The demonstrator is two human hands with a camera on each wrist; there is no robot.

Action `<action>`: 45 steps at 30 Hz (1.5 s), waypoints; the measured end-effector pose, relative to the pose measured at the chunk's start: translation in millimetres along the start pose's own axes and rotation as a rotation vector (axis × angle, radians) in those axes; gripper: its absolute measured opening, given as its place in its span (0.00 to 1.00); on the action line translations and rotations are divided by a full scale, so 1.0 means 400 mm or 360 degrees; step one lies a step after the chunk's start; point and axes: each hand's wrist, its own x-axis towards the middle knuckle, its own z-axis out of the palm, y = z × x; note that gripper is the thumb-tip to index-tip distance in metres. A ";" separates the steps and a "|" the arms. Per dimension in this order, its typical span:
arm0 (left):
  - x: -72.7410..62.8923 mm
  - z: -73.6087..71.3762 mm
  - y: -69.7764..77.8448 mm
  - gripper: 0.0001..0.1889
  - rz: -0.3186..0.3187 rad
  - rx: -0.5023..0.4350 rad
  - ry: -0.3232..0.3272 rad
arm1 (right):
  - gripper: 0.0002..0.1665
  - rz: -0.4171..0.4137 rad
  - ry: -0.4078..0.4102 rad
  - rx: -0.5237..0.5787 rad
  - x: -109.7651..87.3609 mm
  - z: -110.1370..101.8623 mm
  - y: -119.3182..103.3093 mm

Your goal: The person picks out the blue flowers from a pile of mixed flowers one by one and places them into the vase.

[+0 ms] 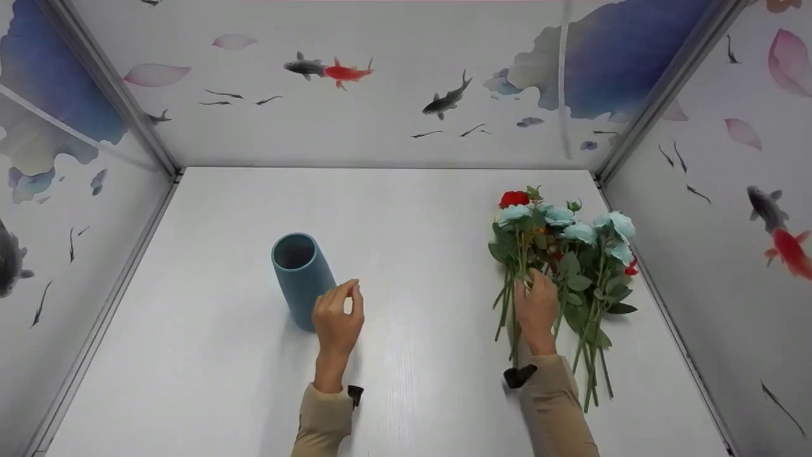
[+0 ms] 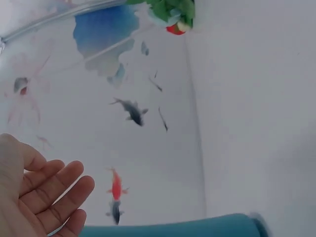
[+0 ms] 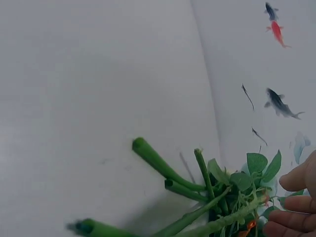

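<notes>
A blue cylindrical vase (image 1: 301, 279) stands upright on the left of the white table. My left hand (image 1: 339, 314) is beside the vase's right side, holding nothing, its fingers loosely bent in the left wrist view. On the right lies a bunch of artificial flowers (image 1: 558, 235) with light-blue and red blooms, green leaves and long stems. My right hand (image 1: 538, 308) reaches in among the stems on the bunch's left side. In the right wrist view its thumb and fingers (image 3: 294, 219) are apart, right at the leaves, beside several green stems (image 3: 155, 160).
Walls printed with fish and petals (image 1: 380, 114) close off the table (image 1: 406, 355) at the back and both sides. The bunch's blooms reach close to the right wall; the stems point toward the front. A dark wrist device (image 1: 519, 376) sits at my right cuff.
</notes>
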 end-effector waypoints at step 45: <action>0.074 -0.125 -0.045 0.38 -0.0620 -0.0402 0.0276 | 0.10 0.0525 -0.0263 0.0254 0.030 -0.012 0.033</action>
